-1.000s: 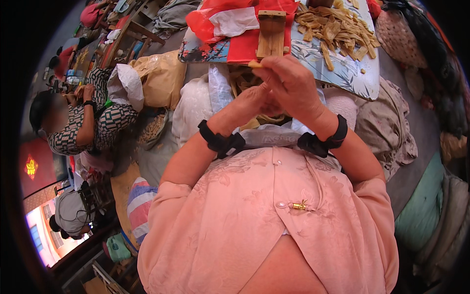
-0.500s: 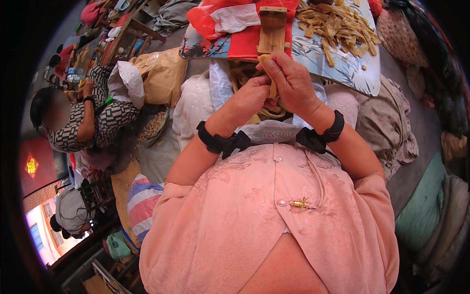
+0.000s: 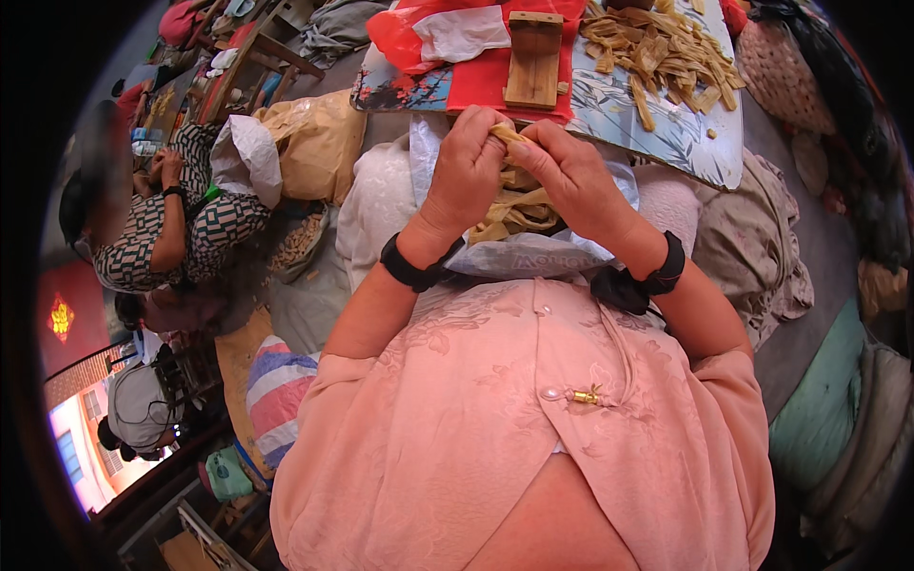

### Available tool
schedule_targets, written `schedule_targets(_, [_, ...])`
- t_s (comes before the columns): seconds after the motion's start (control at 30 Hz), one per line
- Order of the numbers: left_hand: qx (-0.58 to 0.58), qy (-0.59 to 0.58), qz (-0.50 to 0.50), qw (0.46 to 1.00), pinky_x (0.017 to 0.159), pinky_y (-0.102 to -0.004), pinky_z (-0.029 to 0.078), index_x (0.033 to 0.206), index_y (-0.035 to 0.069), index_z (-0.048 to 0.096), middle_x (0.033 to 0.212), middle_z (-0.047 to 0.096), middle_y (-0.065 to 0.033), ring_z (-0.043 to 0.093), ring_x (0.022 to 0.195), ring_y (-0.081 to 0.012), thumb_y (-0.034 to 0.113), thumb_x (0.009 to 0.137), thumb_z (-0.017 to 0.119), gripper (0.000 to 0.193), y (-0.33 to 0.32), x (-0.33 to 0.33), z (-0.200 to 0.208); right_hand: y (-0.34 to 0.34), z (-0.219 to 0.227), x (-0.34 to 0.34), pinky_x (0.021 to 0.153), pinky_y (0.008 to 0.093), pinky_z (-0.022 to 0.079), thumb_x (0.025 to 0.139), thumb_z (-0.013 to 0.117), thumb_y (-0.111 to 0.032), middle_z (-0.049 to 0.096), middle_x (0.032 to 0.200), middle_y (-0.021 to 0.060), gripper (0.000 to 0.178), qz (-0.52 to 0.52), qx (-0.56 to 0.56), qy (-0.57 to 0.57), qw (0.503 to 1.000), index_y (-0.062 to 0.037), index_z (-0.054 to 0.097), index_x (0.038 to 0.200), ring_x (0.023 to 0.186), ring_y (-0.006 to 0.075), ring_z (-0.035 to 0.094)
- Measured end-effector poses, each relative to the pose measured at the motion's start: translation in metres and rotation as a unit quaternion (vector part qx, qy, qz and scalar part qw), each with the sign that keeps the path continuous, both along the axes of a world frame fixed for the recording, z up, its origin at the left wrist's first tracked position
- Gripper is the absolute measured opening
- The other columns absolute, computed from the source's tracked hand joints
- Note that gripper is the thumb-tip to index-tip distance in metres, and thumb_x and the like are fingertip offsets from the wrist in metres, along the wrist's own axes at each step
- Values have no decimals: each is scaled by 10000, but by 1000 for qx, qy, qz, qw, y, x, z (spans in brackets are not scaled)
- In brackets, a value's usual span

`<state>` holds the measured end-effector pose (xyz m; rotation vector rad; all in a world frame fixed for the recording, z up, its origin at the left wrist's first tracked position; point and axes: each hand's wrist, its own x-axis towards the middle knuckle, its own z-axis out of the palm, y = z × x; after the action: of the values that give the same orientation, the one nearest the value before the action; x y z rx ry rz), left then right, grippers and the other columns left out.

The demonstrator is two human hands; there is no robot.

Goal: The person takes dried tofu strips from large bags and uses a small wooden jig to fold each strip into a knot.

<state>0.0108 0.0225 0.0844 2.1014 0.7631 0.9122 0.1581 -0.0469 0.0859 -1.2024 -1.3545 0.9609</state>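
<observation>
The largest thing ahead is the floral-patterned board [image 3: 666,124], which lies tilted across the top of the view, with a red cloth [image 3: 476,81] spread over its left part. A heap of pale tan strips [image 3: 666,52] covers the board's right end, and a small wooden block [image 3: 533,59] stands on the red cloth just beyond the hands. A person in a patterned black-and-white top [image 3: 176,224] sits well apart at the left, next to a brown paper sack [image 3: 309,143]. Below the hands, a clear plastic bag [image 3: 528,252] rests in the lap and holds a bundle of tan strips [image 3: 514,205]. The left hand [image 3: 466,176] and right hand [image 3: 571,176] meet above it; the grip of each is closed, fingertips pinching 1 folded strip [image 3: 509,138] between them. Both wrists wear black bands.
</observation>
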Motion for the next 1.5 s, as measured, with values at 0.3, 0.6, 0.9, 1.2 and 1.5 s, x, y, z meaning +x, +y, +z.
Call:
schedule_targets(0.3, [-219, -147, -72, 962, 745, -213, 451, 987, -6, 519, 931, 576, -25, 539, 807, -75, 68, 899, 482, 121, 1, 0, 1, -2, 24, 11, 509, 183, 366, 895, 572, -199, 550, 703, -65, 215, 126, -45, 174, 976, -3, 643, 947, 600, 18, 453])
schedule_targets(0.6, [-236, -250, 1, 939, 682, -182, 467, 999, -21, 599, 885, 627, -19, 561, 790, -56, 38, 842, 613, 168, -15, 11, 3, 11, 19, 13, 439, 146, 270, 883, 592, -197, 460, 643, -71, 151, 38, -81, 256, 963, -72, 511, 855, 522, 0, 383])
schedule_targets(0.9, [-186, -204, 8, 961, 689, -210, 468, 888, 5, 635, 817, 628, 4, 566, 754, -65, 29, 797, 655, 96, 11, -8, 10, 12, 12, 49, 408, 176, 198, 922, 485, -335, 389, 543, -64, 236, 18, -183, 391, 902, -119, 509, 829, 441, 16, 294])
schedule_targets(1.2, [149, 122, -14, 981, 730, -372, 471, 1003, 29, 525, 916, 550, -120, 554, 892, -303, 50, 701, 649, 327, -10, 10, 17, 14, -2, 15, 472, 147, 318, 903, 549, -159, 488, 666, -62, 116, 30, -118, 238, 964, -63, 513, 848, 574, 2, 421])
schedule_targets(1.5, [377, 183, -45, 907, 589, -316, 464, 870, 107, 528, 735, 511, -41, 559, 683, -210, 112, 743, 544, 128, 50, -9, -9, 11, 8, 23, 481, 192, 311, 868, 589, -197, 452, 637, -68, 192, 104, -151, 126, 975, -18, 570, 802, 564, 22, 377])
